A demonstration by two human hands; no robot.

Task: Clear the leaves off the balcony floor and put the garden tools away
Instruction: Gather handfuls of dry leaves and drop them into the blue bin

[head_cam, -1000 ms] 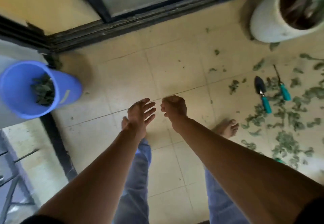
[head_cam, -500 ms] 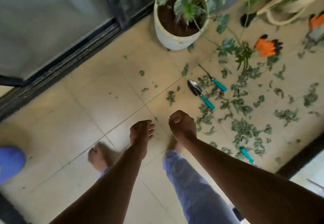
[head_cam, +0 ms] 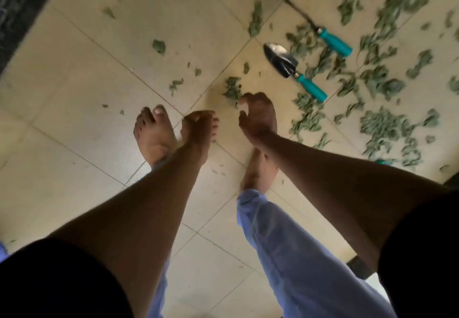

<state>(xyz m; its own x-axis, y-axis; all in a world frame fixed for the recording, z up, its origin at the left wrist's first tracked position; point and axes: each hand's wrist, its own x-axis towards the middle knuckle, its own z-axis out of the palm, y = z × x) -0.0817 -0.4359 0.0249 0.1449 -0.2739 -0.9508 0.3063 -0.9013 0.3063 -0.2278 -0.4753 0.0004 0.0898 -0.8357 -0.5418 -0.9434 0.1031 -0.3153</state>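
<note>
The right hand [head_cam: 258,116] hangs loosely curled with nothing in it, just above a small clump of leaves [head_cam: 232,89]; the left hand [head_cam: 198,126] hangs empty too, its fingers bunched downward beside a bare foot [head_cam: 154,133]. More leaves lie scattered thickly over the balcony floor [head_cam: 74,81] to the right, likely light, limp and crumbly, best gathered in cupped handfuls. The trowel [head_cam: 293,71] and a second teal-handled tool [head_cam: 323,31] lie among them, stiff and probably easiest taken by the handles. The tiles to the left are open; a dark door track [head_cam: 17,7] borders the far left.
</note>
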